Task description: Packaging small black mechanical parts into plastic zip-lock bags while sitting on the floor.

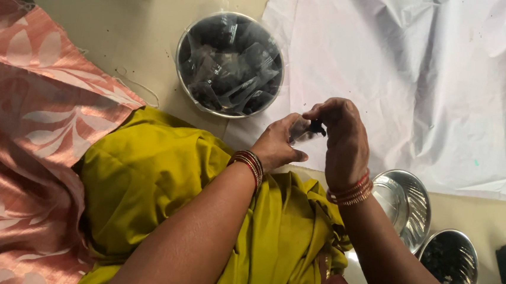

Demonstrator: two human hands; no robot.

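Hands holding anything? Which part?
Both: left hand and right hand pinch a small dark item between fingertips. Which part of it cannot be told.

Home floor workspace: spread white cloth [413, 59], steel bowls [409, 205], patterned fabric [22, 146].

A white sheet [413, 59] lies spread on the beige floor [132, 32].
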